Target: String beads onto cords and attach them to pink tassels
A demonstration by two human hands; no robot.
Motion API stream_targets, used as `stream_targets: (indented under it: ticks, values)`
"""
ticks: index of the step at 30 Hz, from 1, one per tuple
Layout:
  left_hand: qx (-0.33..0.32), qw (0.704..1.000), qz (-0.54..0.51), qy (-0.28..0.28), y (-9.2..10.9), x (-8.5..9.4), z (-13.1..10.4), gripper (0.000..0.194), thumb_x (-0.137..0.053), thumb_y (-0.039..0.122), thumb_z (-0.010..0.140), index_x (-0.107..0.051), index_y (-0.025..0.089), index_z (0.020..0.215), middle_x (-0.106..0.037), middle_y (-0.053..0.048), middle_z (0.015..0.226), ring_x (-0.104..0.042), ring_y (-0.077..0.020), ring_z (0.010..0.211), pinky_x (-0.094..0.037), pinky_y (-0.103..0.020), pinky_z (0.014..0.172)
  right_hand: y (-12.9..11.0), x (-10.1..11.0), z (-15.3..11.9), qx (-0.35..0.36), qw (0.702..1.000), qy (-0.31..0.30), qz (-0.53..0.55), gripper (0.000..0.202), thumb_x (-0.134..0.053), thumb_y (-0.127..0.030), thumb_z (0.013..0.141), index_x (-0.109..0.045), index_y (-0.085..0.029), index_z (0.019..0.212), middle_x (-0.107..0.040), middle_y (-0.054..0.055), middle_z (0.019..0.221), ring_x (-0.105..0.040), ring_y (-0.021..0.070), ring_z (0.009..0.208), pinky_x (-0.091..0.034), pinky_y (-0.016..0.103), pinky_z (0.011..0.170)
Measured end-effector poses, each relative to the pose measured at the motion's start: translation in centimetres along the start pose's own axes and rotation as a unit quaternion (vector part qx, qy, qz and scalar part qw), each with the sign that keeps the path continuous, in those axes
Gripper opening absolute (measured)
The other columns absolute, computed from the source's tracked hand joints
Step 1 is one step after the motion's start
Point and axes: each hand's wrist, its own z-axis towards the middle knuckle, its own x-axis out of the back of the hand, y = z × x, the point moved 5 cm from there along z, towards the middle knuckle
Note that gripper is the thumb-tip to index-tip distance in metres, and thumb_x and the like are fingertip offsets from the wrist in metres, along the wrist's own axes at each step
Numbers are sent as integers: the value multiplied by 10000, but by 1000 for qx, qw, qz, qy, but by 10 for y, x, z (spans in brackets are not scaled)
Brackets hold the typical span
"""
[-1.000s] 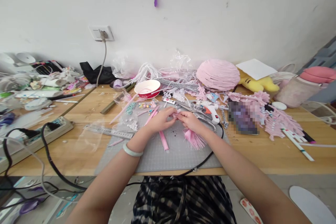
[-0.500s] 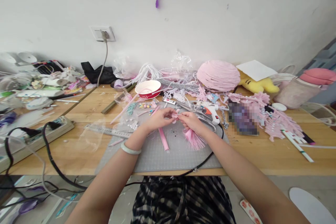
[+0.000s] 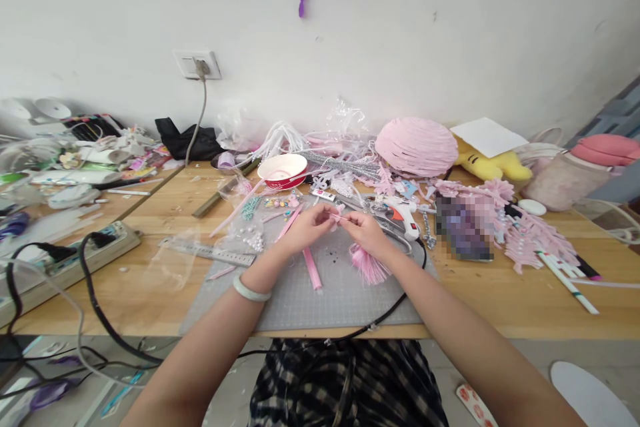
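Over the grey cutting mat (image 3: 295, 307), my left hand (image 3: 316, 223) pinches a small pale pink piece (image 3: 337, 219). My right hand (image 3: 364, 233) is closed on the other side of it, its fingertips on something thin that touches the piece; its exact shape is too small to tell. Beneath my right hand lies a pink fringed tassel (image 3: 369, 265). A pink strip (image 3: 313, 269) rests on the mat between my forearms. The white glue gun (image 3: 407, 219) lies just beyond my right hand.
Behind the hands are a red and white bowl (image 3: 283, 172), beads (image 3: 251, 239) and a pink round bundle (image 3: 416, 147). A metal ruler (image 3: 215, 252) lies left. A black cable (image 3: 390, 310) crosses the mat's right edge. A power strip (image 3: 107, 250) sits far left.
The hands stay together around the pink piece, with slight finger movement. My right hand has shifted a little. The whole view has moved slightly.
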Motion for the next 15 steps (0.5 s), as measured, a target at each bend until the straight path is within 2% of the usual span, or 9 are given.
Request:
stream_targets:
  ticks: [4,8,13,15]
  values:
    - [3,999,-43,23,3,2,-2,238,-549,344,789,-516,159,936,-588,-29,862,-567,-136,771,-465,-277,714,-3,0,0,30,999,7,-18,142,-555,-290,715,-580,-157,672,-521,-28,623,-426,110,602,-321,232,583]
    - [14,996,-83,21,8,5,-5,260,-494,349,823,-528,153,992,-596,-27,846,-564,-125,750,-457,-257,686,-3,0,1,38,999,-10,-13,150,-512,-287,745,-591,-160,737,-561,-7,700,-469,127,661,-352,237,622]
    - [23,994,-108,-16,12,2,-4,297,-628,312,724,-580,154,971,-619,-44,939,-570,-154,847,-456,-282,752,1,-1,1,14,1000,-25,0,153,-502,-291,744,-549,-168,666,-445,-42,573,-375,89,531,-296,211,522]
    - [24,993,-113,-25,12,0,-3,287,-648,299,703,-583,152,941,-612,-37,917,-568,-150,826,-460,-286,748,3,-2,0,-5,999,-34,12,154,-498,-291,742,-524,-175,644,-388,-58,531,-320,76,481,-259,205,479]
